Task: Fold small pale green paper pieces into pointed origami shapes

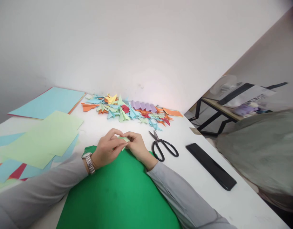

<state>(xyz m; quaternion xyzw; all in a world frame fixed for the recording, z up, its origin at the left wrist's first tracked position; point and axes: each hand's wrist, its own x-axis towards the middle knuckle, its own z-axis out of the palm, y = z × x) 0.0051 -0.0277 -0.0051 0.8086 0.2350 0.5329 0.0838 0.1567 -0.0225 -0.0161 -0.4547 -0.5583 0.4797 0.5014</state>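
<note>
Between my two hands is a small piece of light green paper (124, 139), mostly covered by my fingers. My left hand (107, 149), with a metal watch (89, 162) at its wrist, pinches the paper from the left. My right hand (137, 147) grips it from the right, thumb and fingers pressed together. Both hands are above the top end of a green cloth or apron (118, 194). Just to the right of my right hand, black-handled scissors (162, 146) lie on the white table with their blades apart.
Folded paper shapes (124, 109) in several colours are heaped along the wall. Light green sheets (46, 136) and a blue sheet (48, 101) lie at left. A long black object (211, 166) rests at right. Beyond the table edge are a wooden shelf (222, 108) and grey-green fabric (261, 149).
</note>
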